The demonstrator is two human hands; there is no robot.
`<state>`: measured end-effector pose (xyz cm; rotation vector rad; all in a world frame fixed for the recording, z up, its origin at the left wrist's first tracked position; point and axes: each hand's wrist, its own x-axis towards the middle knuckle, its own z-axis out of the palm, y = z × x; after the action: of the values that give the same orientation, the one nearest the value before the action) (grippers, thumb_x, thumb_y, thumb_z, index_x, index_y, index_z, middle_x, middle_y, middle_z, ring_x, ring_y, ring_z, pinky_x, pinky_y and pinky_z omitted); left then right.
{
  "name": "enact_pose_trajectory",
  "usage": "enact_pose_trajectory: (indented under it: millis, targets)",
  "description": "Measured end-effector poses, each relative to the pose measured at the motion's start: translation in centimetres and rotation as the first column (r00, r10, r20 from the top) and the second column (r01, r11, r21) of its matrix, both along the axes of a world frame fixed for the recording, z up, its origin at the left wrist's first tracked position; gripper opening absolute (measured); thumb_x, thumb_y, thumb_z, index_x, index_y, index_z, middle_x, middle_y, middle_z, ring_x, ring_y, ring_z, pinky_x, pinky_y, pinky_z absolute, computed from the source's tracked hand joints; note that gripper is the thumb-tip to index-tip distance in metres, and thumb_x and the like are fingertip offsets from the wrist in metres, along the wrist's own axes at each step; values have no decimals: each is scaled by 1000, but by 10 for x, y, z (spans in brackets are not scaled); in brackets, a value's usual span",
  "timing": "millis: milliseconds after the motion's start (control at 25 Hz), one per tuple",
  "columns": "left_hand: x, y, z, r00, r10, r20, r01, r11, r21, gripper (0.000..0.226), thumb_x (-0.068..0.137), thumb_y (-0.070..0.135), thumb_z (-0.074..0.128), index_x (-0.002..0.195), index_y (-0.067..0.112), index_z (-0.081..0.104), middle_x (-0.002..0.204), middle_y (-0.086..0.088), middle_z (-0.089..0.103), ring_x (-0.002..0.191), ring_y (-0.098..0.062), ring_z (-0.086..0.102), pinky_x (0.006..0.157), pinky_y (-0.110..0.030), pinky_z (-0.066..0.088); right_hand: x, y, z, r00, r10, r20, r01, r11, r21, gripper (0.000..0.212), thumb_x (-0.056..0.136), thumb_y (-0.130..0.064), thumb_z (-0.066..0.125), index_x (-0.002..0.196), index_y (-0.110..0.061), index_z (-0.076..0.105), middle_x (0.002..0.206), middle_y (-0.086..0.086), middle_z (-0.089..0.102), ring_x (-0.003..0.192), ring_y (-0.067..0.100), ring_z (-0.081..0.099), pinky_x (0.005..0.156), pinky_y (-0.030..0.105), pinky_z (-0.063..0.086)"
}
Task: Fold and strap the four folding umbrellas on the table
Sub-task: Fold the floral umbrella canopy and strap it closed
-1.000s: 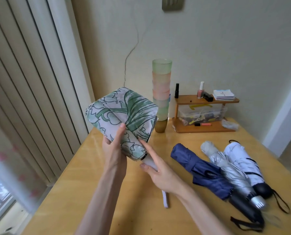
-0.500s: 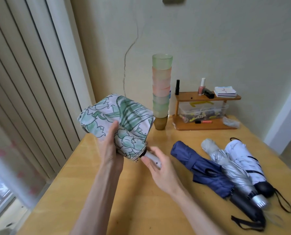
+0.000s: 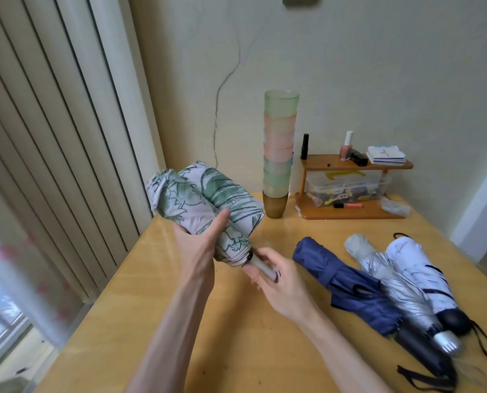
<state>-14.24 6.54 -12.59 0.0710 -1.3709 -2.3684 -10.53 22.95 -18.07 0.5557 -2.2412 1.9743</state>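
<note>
I hold a white folding umbrella with a green leaf print (image 3: 205,202) above the wooden table (image 3: 179,321), tilted with its tip toward the upper left. My left hand (image 3: 199,245) is wrapped around its gathered canopy, thumb on top. My right hand (image 3: 276,279) grips its pale handle (image 3: 262,269) at the lower end. To the right lie three other folded umbrellas side by side: a navy one (image 3: 347,282), a silver one (image 3: 392,285) and a white one with black straps (image 3: 423,273).
A tall stack of pastel cups (image 3: 279,154) stands at the back of the table. A small wooden shelf (image 3: 353,188) with bottles, cards and a clear box sits to its right. Vertical blinds (image 3: 52,137) hang along the left edge.
The leaf-print canopy has gone from loosely spread to rolled tighter around the shaft. My left hand has shifted its hold around it, and my right hand has closed on the handle.
</note>
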Motion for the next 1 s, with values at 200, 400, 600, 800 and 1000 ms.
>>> enact_pose_trajectory:
  millis: [200, 400, 600, 800, 1000]
  targets:
    - [-3, -11, -3, 993, -54, -101, 58, 998, 37, 90, 75, 23, 93, 151, 16, 45, 138, -14, 68, 124, -35, 68, 97, -53, 59, 3, 0, 2, 987, 140, 83, -142, 990, 25, 28, 104, -48, 62, 101, -22, 73, 83, -2, 65, 78, 16, 59, 70, 37, 49]
    - [-8, -16, -4, 998, -36, -43, 40, 995, 90, 77, 79, 23, 90, 145, 9, 54, 134, -17, 70, 124, -38, 68, 103, -59, 56, 2, -3, 1, 981, 161, 108, -161, 987, -8, 28, 97, -57, 68, 117, -37, 68, 105, -12, 70, 93, 12, 61, 83, 28, 49]
    - [-5, -14, -4, 998, -61, -20, 63, 989, 135, 68, 80, 23, 87, 141, 9, 59, 132, -18, 71, 122, -39, 69, 102, -61, 56, 1, -3, -3, 996, 91, 22, -91, 996, -12, 20, 103, -27, 69, 119, -14, 69, 106, -8, 76, 86, 12, 68, 79, 28, 54]
    - [2, -19, 5, 982, -187, 34, 179, 970, 164, 36, 92, 24, 76, 122, 6, 71, 121, -19, 75, 111, -36, 71, 99, -54, 59, 2, -4, -2, 964, 198, 179, -188, 979, -74, 42, 102, -42, 62, 120, -5, 69, 106, 5, 73, 80, 17, 64, 69, 29, 46]
    - [3, -15, 8, 990, -139, 4, 137, 982, 129, 36, 87, 21, 77, 120, 8, 70, 111, -12, 77, 101, -28, 74, 83, -41, 64, 4, -11, -7, 997, 37, 69, -30, 995, -93, 33, 93, -30, 81, 119, -15, 67, 106, 1, 76, 84, 16, 70, 74, 27, 55]
